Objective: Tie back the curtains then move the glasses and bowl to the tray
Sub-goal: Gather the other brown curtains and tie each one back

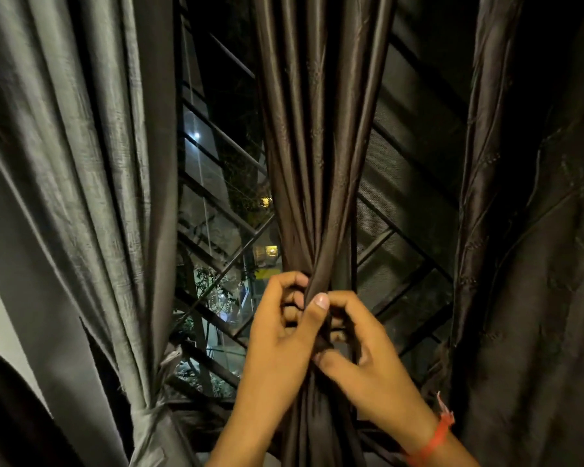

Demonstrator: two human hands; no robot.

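A dark brown curtain (317,146) hangs in the middle, gathered into a narrow bundle. My left hand (280,335) grips the bundle from the left, its thumb pressed across the folds. From the right, my right hand (361,352) has its fingers curled around the same bundle, and its wrist carries an orange band. A grey curtain (81,197) on the left is gathered low down by a tie (149,411). Glasses, bowl and tray are out of view.
Another dark brown curtain (526,264) hangs loose on the right. Behind the curtains is a window with a diagonal metal grille (223,210); it is night outside, with a few lit windows. A pale wall shows at the far left.
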